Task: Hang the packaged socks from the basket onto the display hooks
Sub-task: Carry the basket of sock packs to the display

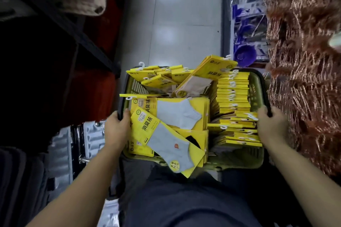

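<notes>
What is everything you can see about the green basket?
The basket is olive-green plastic with slatted walls and dark handles along its two sides. The left hand and right hand each grip one. It is close to the person's body, crammed with yellow sock packs, some poking over the rim.

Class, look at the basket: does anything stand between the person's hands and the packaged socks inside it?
Nothing visible does. The left hand and right hand each grip a side of the basket, and the packaged socks lie uncovered in its open top, beside both hands. Where they must hang is out of view.
</notes>
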{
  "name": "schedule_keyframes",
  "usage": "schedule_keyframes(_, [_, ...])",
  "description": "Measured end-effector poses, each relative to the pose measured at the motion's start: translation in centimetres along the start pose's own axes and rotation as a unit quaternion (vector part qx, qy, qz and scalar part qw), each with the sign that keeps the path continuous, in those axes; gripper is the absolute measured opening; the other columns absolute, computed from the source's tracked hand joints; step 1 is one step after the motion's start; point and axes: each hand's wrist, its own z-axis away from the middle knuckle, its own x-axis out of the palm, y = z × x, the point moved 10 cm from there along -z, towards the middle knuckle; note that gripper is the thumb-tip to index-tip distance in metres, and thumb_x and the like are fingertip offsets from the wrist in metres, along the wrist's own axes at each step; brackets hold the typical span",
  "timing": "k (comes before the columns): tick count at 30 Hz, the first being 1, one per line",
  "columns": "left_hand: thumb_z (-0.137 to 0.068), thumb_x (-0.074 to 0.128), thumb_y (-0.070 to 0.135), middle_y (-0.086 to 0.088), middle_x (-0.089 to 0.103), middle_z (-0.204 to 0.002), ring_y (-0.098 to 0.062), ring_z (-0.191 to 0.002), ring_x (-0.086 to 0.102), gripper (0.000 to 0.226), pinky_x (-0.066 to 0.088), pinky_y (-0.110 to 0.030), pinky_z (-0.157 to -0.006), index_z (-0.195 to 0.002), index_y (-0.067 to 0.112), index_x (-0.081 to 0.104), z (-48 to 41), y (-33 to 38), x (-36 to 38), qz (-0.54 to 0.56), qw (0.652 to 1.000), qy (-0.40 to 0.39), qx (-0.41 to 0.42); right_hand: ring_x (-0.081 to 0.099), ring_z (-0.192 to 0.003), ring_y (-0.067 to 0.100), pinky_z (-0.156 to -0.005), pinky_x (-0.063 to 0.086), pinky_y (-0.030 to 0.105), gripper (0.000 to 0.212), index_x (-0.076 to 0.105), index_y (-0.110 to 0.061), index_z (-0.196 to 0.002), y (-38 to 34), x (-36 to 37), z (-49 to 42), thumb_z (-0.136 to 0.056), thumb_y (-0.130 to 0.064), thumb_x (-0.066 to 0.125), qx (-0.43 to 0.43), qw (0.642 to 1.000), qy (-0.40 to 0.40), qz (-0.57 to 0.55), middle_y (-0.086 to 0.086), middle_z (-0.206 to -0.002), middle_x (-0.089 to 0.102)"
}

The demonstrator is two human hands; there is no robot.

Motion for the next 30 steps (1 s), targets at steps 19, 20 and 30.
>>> schedule_keyframes(19, [-0.105,0.057,0.042,0.002,0.059,-0.069,-0.018,-0.064,0.056,0.041,0.039,-0.034,-0.058,-0.071,0.020,0.054,-37.9,30.4,2.3,-0.003,0.999,0.026,0.028,0.034,-0.054,0.020,-0.051,0.024,0.034,0.041,0.042,-0.010,-0.063,-35.2,11.2,-32.3,-0.099,-0.031,0.048,-0.038,0.999,0.031,-0.005,0.005,-0.059,0.041])
schedule_keyframes(20, [-0.105,0.056,0.043,0.001,0.059,-0.069,-0.018,-0.064,0.056,0.041,0.038,-0.033,-0.057,-0.071,0.019,0.054,-39.9,32.1,2.6,-0.006,0.999,0.028,0.028,0.034,-0.054,0.021,-0.051,0.023,0.035,0.041,0.043,-0.009,-0.064,-36.9,11.8,-34.2,-0.099,-0.031,0.047,-0.036,0.999,0.031,-0.004,0.006,-0.059,0.041])
schedule_keyframes(30, [-0.104,0.053,0.050,-0.011,0.066,-0.075,-0.031,-0.071,0.064,0.044,0.050,-0.043,-0.066,-0.084,0.011,0.062,-58.9,48.0,8.3,-0.006,1.000,0.024,0.005,0.037,-0.058,0.026,-0.052,0.024,0.038,0.046,0.045,0.000,-0.069,-51.5,18.2,-55.6,-0.098,-0.035,0.045,-0.021,1.000,0.013,0.004,0.018,-0.065,0.048])
